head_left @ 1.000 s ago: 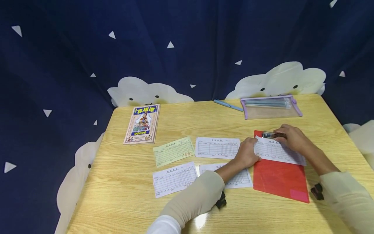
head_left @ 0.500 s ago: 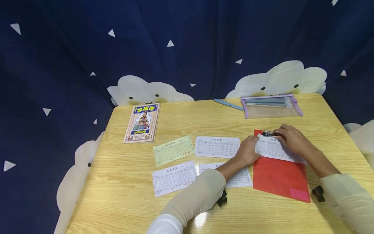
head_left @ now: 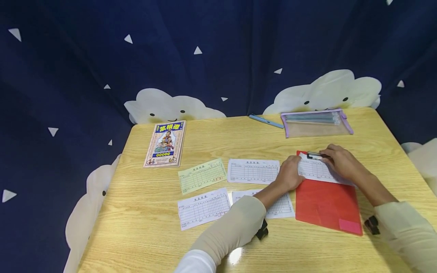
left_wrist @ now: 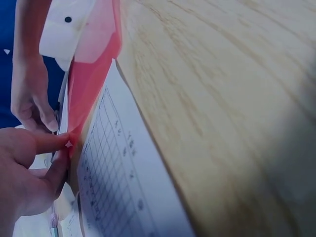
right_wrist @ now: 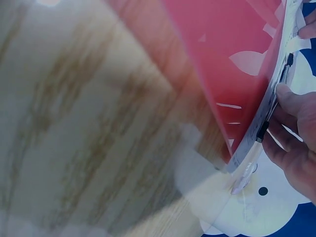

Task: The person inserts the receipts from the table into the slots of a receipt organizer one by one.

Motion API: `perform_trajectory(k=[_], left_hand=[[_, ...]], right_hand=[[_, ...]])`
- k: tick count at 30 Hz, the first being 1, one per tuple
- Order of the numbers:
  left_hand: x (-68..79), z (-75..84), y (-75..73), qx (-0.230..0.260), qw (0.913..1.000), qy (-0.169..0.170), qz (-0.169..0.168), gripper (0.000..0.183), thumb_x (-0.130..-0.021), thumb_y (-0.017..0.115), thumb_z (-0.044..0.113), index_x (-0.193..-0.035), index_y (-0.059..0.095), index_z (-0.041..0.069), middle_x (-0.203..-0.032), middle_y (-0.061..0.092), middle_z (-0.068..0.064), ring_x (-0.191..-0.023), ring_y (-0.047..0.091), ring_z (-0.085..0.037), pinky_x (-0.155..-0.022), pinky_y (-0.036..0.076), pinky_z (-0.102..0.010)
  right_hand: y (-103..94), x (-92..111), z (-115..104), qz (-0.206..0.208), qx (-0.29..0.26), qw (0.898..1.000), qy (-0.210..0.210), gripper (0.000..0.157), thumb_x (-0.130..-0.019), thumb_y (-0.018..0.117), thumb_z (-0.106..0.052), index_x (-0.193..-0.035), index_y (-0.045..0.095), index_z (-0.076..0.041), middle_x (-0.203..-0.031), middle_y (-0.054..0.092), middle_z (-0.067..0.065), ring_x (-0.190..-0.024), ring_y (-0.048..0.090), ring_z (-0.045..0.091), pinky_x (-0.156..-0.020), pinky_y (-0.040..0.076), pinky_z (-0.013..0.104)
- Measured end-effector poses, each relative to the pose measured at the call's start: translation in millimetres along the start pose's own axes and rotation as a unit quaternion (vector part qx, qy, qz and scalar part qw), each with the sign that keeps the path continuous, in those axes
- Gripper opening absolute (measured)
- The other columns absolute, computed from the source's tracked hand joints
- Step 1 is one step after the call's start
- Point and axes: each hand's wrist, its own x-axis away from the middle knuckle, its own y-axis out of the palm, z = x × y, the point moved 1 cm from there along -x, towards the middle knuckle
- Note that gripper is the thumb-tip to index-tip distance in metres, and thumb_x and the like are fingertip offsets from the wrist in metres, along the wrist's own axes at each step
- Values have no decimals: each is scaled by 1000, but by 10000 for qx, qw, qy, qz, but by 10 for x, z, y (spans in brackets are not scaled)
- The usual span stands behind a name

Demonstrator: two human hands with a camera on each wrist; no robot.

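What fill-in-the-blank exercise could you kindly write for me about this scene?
1. The right hand grips the clip on a ____ clipboard.
2. On the table, left of the clipboard, lie ____ slips.
3. The pen lies to the ____ of the pouch.
4. The pouch's edges are ____.

Missing words: red; four; left; purple.

Beige slvs (head_left: 227, 229), white upper L slv (head_left: 197, 262), bare hands (head_left: 289, 173)

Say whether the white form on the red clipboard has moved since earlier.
Yes: in the head view, the white form has moved up the red clipboard, toward its clip.
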Motion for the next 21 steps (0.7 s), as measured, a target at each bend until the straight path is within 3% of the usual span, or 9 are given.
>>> perform_trajectory(k=[13, 17, 21], left_hand=[[-65, 5, -21, -214, 9997, -115, -35, 66, -74, 77, 22, -135, 51, 16, -133, 55, 7, -123, 50, -4, -102, 36, -12], [-72, -2, -15, -139, 9998, -110, 12, 65, -73, 77, 21, -133, 52, 15, -131, 56, 7, -122, 51, -4, -101, 37, -12], [-59, -11, -3, 16, 9999, -59, 96, 66, -71, 78, 21, -132, 54, 14, -129, 58, 6, -121, 52, -4, -100, 37, -11]], right_hand=[[21, 18, -2, -87, 65, 9997, 201, 24, -80, 70, 0, -102, 66, 6, -89, 60, 16, -81, 60, 31, -74, 50, 51], [10, 23, -27, -296, 74, 9986, 433, 25, -82, 68, -1, -106, 65, 6, -94, 59, 17, -85, 59, 31, -77, 50, 52], [-10, 20, -32, -269, 99, 9988, 406, 26, -80, 69, -1, -105, 66, 6, -92, 60, 17, -83, 60, 32, -75, 50, 52]])
